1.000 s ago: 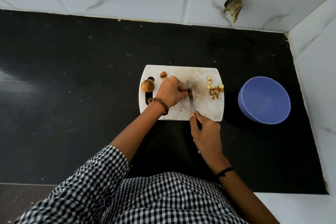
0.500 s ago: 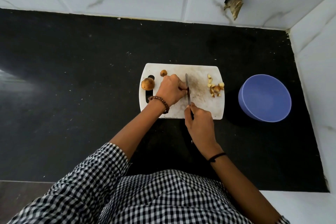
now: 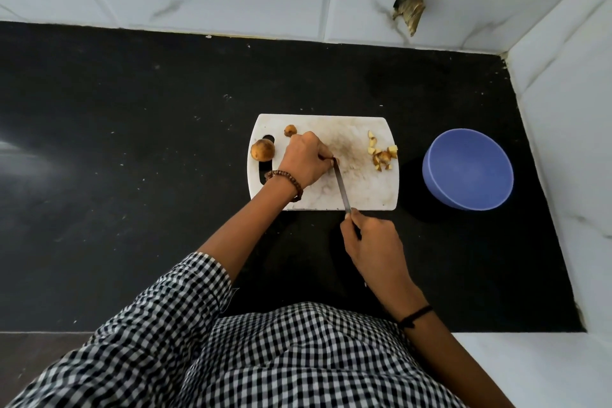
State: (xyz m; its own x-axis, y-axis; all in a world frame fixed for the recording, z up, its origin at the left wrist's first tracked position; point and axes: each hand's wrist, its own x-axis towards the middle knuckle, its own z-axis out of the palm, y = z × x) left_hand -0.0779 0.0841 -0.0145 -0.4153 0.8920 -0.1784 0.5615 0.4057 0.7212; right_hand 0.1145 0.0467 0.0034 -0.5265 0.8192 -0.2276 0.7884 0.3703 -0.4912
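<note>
Starting at the left, the black bench [image 3: 132,142] stretches wide and bare up to the white cutting board [image 3: 364,189], which lies flat with its handle slot at its left end. A round brown vegetable [image 3: 262,150] sits whole over the far part of that slot, and a small chunk [image 3: 290,130] lies just beyond it, near the board's far edge.

My left hand [image 3: 303,159], with a beaded bracelet [image 3: 288,177] at the wrist, comes in over the board's near-left corner. Its fingers are curled down and pinch a brown piece [image 3: 335,161] against the board, left of the board's middle. Most of that piece is hidden under my fingertips.

The knife [image 3: 341,185] meets the piece there. Its tip is right at my fingertips, and its narrow blade runs back towards me across the board to the near edge.

My right hand [image 3: 371,238] is wrapped round the handle, which I cannot see inside my grip. That hand is off the board, over the bench just near the board's near edge.

Further right, a little heap of cut pieces [image 3: 382,154], pale inside with brown skin, lies by the board's right edge. Apart from the board, on the bench to its right, stands a blue bowl [image 3: 467,169].
</note>
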